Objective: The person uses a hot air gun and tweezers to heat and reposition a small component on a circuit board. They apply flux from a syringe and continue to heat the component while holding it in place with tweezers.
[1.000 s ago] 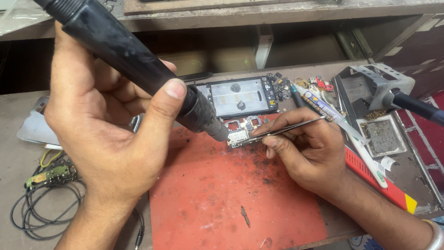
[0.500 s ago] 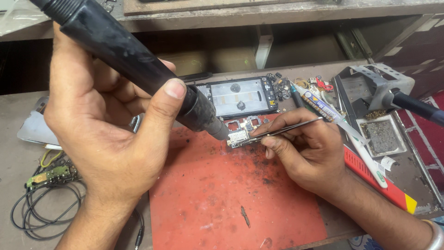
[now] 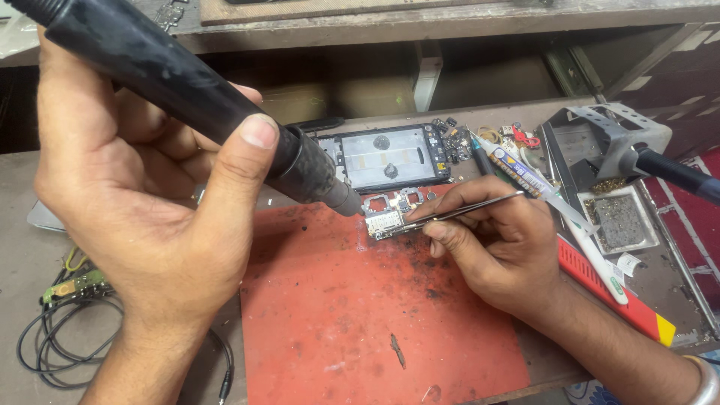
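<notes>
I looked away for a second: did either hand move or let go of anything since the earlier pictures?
Nothing visibly changed. The left hand still holds the black hot-air tool with its nozzle at the small circuit board, and the right hand still keeps the tweezers on it.

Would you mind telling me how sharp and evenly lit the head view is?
Head view: even, soft light, no harsh glare; the left hand and black hot-air tool loom large and slightly soft; the circuit board and tweezers are reasonably sharp.
</notes>
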